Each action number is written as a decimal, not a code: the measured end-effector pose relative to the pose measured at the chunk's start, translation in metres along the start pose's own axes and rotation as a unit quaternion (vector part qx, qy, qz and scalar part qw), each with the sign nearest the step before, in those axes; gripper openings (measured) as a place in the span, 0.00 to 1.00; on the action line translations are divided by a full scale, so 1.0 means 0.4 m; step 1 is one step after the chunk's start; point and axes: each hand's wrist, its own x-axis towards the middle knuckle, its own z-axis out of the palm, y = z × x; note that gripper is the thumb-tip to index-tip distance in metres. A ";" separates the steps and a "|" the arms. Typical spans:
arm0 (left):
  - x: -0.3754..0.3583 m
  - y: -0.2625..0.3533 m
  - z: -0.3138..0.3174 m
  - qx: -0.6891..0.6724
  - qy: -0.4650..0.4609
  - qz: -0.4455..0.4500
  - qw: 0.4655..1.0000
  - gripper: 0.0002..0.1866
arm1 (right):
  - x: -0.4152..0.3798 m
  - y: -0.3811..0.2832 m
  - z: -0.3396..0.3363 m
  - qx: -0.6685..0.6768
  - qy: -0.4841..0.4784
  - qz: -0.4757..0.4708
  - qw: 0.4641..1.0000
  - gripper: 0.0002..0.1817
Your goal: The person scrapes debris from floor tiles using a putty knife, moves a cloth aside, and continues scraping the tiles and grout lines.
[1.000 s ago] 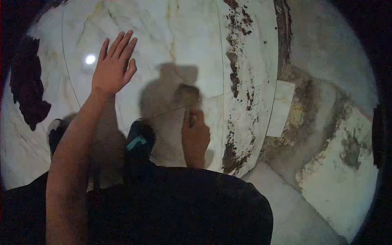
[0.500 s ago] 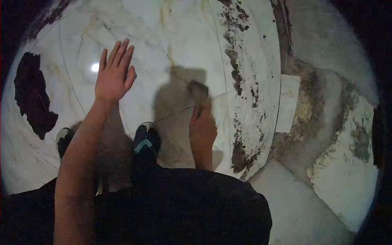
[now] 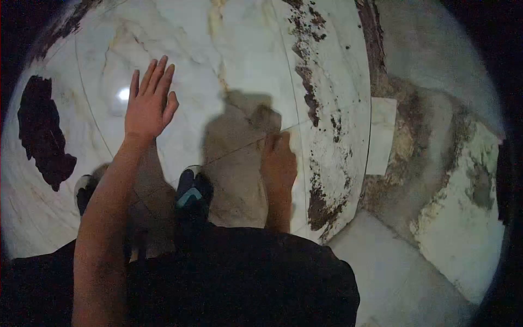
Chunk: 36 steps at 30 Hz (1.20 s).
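Note:
My left hand lies palm down on the pale, marble-patterned tiles, its fingers stretched out and the thumb apart. To the right, my right hand is closed low over the same tiles, near a joint line. A dim, darker patch shows just beyond its knuckles, within the shadow of my head and arm; I cannot tell what that hand holds. A strip of tile spattered with dark dirt runs just right of my right hand.
My shoes stand on the tiles between my arms. A ragged dark patch is at the left. Beyond the tile edge on the right are a small pale tile piece, rough brown ground and a dirty white slab.
My right hand has moved a little to the right, and the darker shape beyond its knuckles has become fainter. My left hand stays flat in nearly the same place.

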 end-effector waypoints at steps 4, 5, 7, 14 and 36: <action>0.000 -0.002 0.013 -0.001 -0.009 -0.006 1.000 0.32 | 0.168 -0.005 -0.026 0.022 0.090 0.006 0.996 0.16; 0.002 -0.001 0.015 0.002 -0.001 -0.002 1.000 0.33 | 0.170 0.005 -0.046 0.040 0.079 0.002 0.996 0.16; 0.008 -0.002 0.010 0.010 -0.001 -0.007 1.000 0.33 | 0.117 0.009 -0.070 0.038 0.018 0.016 0.999 0.19; -0.001 -0.005 0.008 0.007 0.001 0.009 1.000 0.32 | -0.050 0.030 0.017 0.023 0.001 0.031 0.999 0.18; 0.014 -0.062 -0.032 -0.019 -0.050 0.061 0.997 0.30 | -0.035 -0.078 -0.057 -0.026 0.024 -0.225 0.974 0.16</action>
